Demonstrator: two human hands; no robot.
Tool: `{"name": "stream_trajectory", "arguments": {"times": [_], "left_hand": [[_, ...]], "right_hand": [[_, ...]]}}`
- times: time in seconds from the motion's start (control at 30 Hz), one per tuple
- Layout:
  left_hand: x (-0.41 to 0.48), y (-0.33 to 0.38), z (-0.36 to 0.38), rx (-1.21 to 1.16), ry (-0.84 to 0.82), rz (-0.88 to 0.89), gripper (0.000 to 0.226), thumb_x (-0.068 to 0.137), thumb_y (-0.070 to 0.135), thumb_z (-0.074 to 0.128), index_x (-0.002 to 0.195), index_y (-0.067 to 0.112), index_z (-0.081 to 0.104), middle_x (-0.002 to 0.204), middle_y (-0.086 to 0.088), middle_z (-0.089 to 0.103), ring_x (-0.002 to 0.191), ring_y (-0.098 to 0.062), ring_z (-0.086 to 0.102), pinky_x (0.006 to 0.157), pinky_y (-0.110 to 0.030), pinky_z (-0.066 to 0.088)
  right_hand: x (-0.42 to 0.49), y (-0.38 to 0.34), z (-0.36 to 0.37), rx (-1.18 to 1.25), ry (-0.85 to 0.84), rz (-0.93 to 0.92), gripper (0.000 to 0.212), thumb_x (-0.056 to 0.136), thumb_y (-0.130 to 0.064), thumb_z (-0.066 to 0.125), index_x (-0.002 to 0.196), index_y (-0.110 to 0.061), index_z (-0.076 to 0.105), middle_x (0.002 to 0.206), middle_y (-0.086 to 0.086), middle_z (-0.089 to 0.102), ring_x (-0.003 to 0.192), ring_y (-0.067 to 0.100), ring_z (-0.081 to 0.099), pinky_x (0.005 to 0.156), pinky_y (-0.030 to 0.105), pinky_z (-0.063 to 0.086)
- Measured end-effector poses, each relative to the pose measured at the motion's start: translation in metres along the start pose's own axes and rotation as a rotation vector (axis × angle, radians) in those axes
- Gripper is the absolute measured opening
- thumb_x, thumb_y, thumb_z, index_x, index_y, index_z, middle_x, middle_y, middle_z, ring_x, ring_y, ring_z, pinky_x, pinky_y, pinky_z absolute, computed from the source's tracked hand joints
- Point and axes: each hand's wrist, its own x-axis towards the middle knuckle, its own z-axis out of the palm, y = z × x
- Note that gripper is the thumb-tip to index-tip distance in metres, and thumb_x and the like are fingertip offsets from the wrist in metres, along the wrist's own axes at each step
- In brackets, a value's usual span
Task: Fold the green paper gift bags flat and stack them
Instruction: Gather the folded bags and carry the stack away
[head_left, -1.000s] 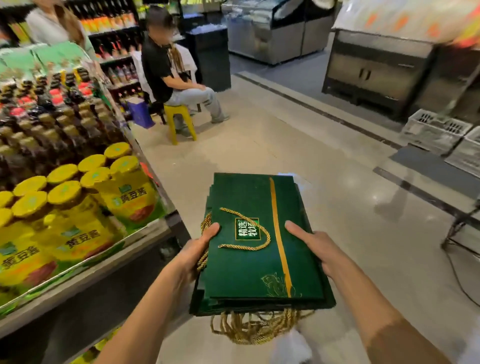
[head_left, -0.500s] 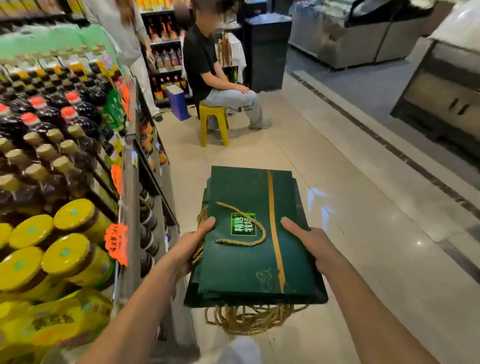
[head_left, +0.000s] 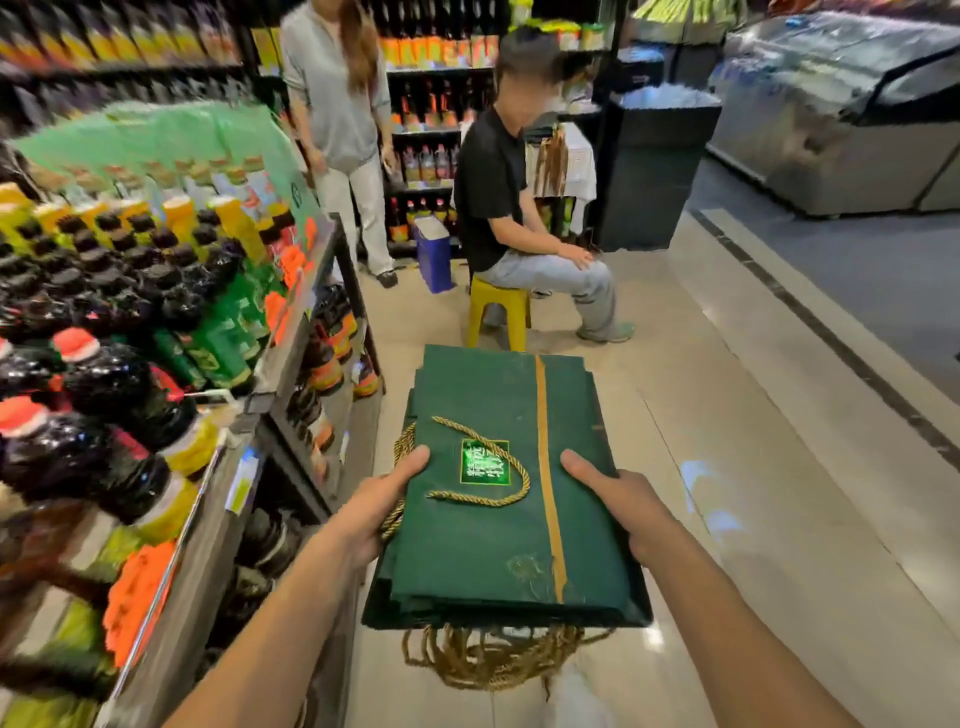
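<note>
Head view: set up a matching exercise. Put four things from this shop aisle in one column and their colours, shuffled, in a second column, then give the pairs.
Things:
1. stack of bags
2. stool
3. cord handles
4. box on the floor beside the stool

Colours:
a. blue
b. gold
c. green
d. yellow

Pairs: 1-c, 2-d, 3-b, 4-a.
</note>
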Motion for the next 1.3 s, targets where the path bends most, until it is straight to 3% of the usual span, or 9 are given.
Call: {"name": "stream_trajectory", "arguments": {"times": [0.1,0.23,0.53,0.7,0.83,1.0,1.1,1.2,1.3], "left_hand": [[0.065,0.042,0.013,-0.053,0.076,0.002,0.098,0.047,0.058,0.097,0.123,0.003,0.069,0.117,-0.023,0.072,0.108,-0.039,0.07,0.103,-0.055,0.051],[0.136,0.1,0.025,-0.14,0.176,0.052,0.067,0.067,0.047,0.087,0.117,0.004,0.072,0.112,-0.022,0.074,0.1,-0.036,0.074,0.097,-0.05,0.054],[0.338,0.248,-0.016,-0.244,0.268,0.108,0.053,0.078,0.038,0.076,0.117,0.002,0.072,0.112,-0.022,0.074,0.1,-0.037,0.074,0.088,-0.046,0.059],[0.448,0.353,-0.055,-0.247,0.244,0.107,0.043,0.087,0.037,0.073,0.117,0.007,0.071,0.113,-0.019,0.075,0.102,-0.036,0.073,0.089,-0.046,0.059],[0.542,0.431,-0.091,-0.214,0.253,0.097,0.071,0.071,0.049,0.084,0.126,0.008,0.067,0.117,-0.018,0.073,0.107,-0.036,0.072,0.103,-0.051,0.052],[0.664,0.512,-0.135,-0.239,0.349,0.049,0.07,0.07,0.051,0.084,0.125,0.011,0.069,0.121,-0.017,0.072,0.114,-0.037,0.068,0.107,-0.054,0.048],[0.75,0.537,-0.18,-0.242,0.409,0.055,0.094,0.061,0.071,0.086,0.14,0.03,0.057,0.143,-0.005,0.061,0.134,-0.032,0.055,0.115,-0.059,0.036],[0.807,0.575,-0.202,-0.312,0.436,0.033,0.087,0.062,0.07,0.087,0.135,0.029,0.063,0.135,-0.006,0.067,0.128,-0.033,0.059,0.113,-0.056,0.039],[0.831,0.639,-0.204,-0.381,0.427,0.007,0.082,0.062,0.072,0.085,0.131,0.031,0.067,0.137,-0.009,0.065,0.125,-0.036,0.061,0.111,-0.057,0.042]], "right_hand": [[0.09,-0.05,-0.004,-0.042,-0.059,0.003,0.055,0.072,-0.049,0.086,0.108,-0.011,0.071,0.093,0.005,0.079,0.086,0.023,0.076,0.065,0.03,0.058],[0.192,-0.113,0.003,-0.071,-0.136,0.024,0.051,0.074,-0.047,0.085,0.108,-0.011,0.071,0.095,0.004,0.079,0.087,0.022,0.076,0.066,0.029,0.058],[0.438,-0.246,0.085,-0.139,-0.238,0.005,0.049,0.075,-0.042,0.086,0.11,-0.01,0.074,0.096,0.005,0.079,0.089,0.023,0.077,0.078,0.035,0.061],[0.564,-0.333,0.145,-0.18,-0.244,0.009,0.078,0.053,-0.06,0.094,0.116,-0.019,0.072,0.106,0.001,0.078,0.099,0.024,0.074,0.093,0.046,0.058],[0.667,-0.398,0.191,-0.193,-0.26,0.024,0.072,0.059,-0.056,0.092,0.117,-0.019,0.072,0.104,0.001,0.078,0.097,0.023,0.075,0.091,0.046,0.059],[0.827,-0.459,0.241,-0.251,-0.276,0.022,0.119,0.034,-0.079,0.09,0.133,-0.018,0.062,0.125,0.002,0.071,0.114,0.026,0.068,0.101,0.048,0.054],[0.905,-0.511,0.279,-0.296,-0.34,0.003,0.102,0.036,-0.078,0.09,0.12,-0.022,0.072,0.114,-0.002,0.075,0.108,0.022,0.07,0.1,0.043,0.055],[0.97,-0.564,0.319,-0.328,-0.407,0.002,0.089,0.044,-0.073,0.089,0.116,-0.023,0.073,0.11,-0.004,0.076,0.105,0.017,0.07,0.097,0.036,0.054],[1.021,-0.614,0.367,-0.318,-0.464,-0.005,0.049,0.069,-0.052,0.087,0.105,-0.022,0.072,0.101,-0.005,0.076,0.089,0.008,0.071,0.071,0.022,0.055]]}}
